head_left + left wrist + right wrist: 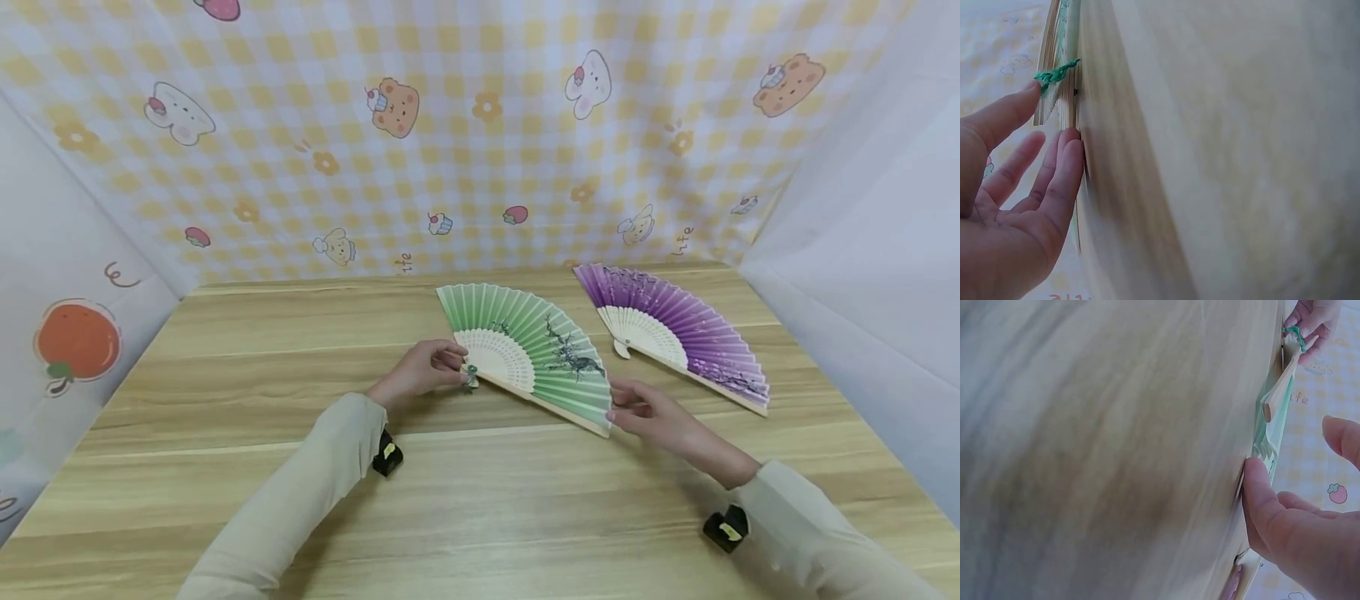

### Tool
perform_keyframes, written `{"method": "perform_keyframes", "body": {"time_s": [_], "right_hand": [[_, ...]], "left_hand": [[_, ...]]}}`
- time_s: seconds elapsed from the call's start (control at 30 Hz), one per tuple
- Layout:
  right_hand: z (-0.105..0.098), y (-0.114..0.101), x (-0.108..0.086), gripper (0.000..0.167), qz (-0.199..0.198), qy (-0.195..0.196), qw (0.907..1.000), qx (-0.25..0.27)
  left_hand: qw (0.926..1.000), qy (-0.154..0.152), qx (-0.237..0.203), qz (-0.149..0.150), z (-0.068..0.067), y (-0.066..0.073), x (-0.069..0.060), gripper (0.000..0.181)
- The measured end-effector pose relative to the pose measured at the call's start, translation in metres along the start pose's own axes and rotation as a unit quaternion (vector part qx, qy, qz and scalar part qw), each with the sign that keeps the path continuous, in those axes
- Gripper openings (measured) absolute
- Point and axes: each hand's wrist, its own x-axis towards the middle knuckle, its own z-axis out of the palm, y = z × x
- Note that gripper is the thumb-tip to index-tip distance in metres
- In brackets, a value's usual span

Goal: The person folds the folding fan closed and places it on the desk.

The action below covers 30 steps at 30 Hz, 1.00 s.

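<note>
A green folding fan (517, 312) with a dark branch print lies spread on the table, its pale pierced ribs meeting at the left. Beside that pivot end is my left hand (423, 367). In the left wrist view its thumb touches the green cord (1057, 74) at the pivot, while the other fingers extend loosely beneath the ribs. At the fan's right edge rests my right hand (660, 417). The right wrist view shows its index fingertip touching the fan's leaf (1267, 449) near the tabletop, with the thumb held apart.
Behind and to the right, a purple folding fan (697, 333) with a blossom print lies spread. The wooden table (480, 517) meets a yellow checked cloth (480, 158) at the back. White sheets (862, 208) hang at both sides.
</note>
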Motion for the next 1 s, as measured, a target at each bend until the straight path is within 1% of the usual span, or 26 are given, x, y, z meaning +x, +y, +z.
{"method": "perform_keyframes", "body": {"time_s": [0.13,0.23,0.37,0.57,0.8,1.0], "right_hand": [[0.0001,0.0030,-0.0011,0.056,0.011,-0.005,0.9997,0.023],[0.0002,0.0055,-0.0021,0.058,0.025,-0.016,0.9981,0.054],[0.0002,0.0068,-0.0030,0.061,0.035,-0.029,0.9953,0.085],[0.0000,0.0029,-0.0044,0.062,0.048,-0.043,0.9911,0.117],[0.0004,0.0020,-0.0046,0.062,0.068,-0.055,0.9826,0.164],[0.0011,0.0030,-0.0041,0.061,0.067,-0.061,0.9766,0.195]], "left_hand": [[0.9999,-0.006,-0.008,-0.007,0.0004,-0.0007,0.0017,0.036],[0.9998,-0.009,-0.008,-0.013,0.0016,0.0000,0.0024,0.034],[0.9997,-0.007,-0.006,-0.024,0.0036,0.0024,0.0026,0.031],[0.9989,-0.003,-0.020,-0.042,0.0051,0.0041,0.0031,0.027],[0.9979,-0.001,-0.030,-0.058,0.0049,0.0042,0.0040,0.023],[0.9968,0.003,-0.043,-0.067,0.0056,0.0023,0.0066,0.020]]}}
